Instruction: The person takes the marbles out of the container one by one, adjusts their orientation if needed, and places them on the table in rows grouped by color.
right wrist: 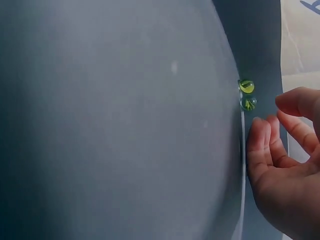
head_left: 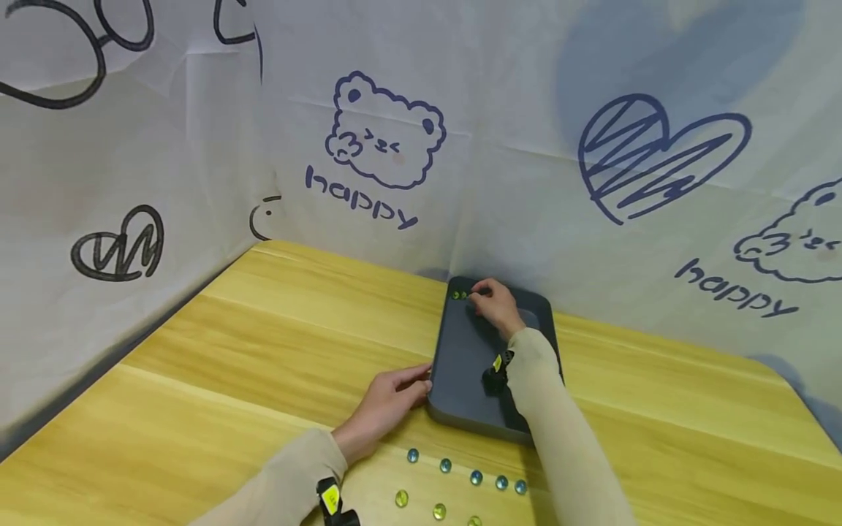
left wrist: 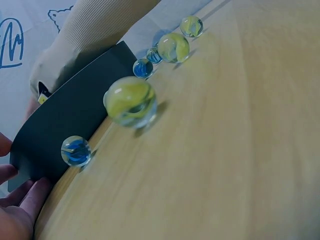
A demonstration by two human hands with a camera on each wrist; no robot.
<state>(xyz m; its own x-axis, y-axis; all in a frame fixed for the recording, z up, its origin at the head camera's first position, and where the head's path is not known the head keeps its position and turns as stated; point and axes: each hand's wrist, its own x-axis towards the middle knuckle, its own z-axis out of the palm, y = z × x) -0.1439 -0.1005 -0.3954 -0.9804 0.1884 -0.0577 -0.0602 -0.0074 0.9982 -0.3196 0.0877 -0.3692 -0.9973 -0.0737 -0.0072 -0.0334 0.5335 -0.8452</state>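
Note:
A dark grey tray point(head_left: 460, 365) lies on the wooden table, its left side touched by the fingers of my left hand point(head_left: 388, 402). Those fingers look mostly straight against the tray's edge. Over the tray's far end is my right hand point(head_left: 498, 305), fingers loosely bent and a gap between the fingertips; I see nothing held there. Beside those fingertips, two green-yellow marbles point(right wrist: 247, 95) sit close together along the tray's inner edge, in the far left corner. Blue marbles point(head_left: 476, 478) form a row in front of the tray, with yellow marbles point(head_left: 439, 511) nearer me.
The wooden table point(head_left: 263, 351) reaches a white covered wall point(head_left: 500, 183) behind the tray and another at the left. Drawings of bears and hearts mark the walls. My right sleeve point(head_left: 566, 416) crosses over the tray's right side.

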